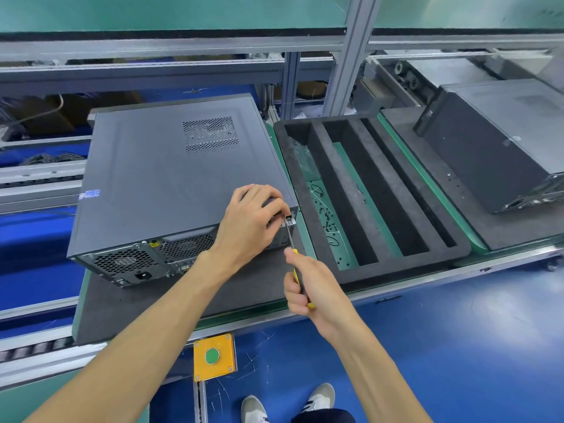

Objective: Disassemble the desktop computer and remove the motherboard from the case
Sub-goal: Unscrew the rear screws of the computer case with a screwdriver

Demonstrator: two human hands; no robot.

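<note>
No lettering can be read anywhere in this view. A blue-and-white sticker (89, 194) sits at the left edge of the grey computer case (171, 166), its print blurred beyond reading. A small yellow label (154, 244) on the case's rear panel, beside the power supply fan grille (123, 261), carries dark marks that may be a warning sign, though they are too small to tell. A pale tag (512, 141) on the second dark case (494, 160) at right is equally unreadable.
</note>
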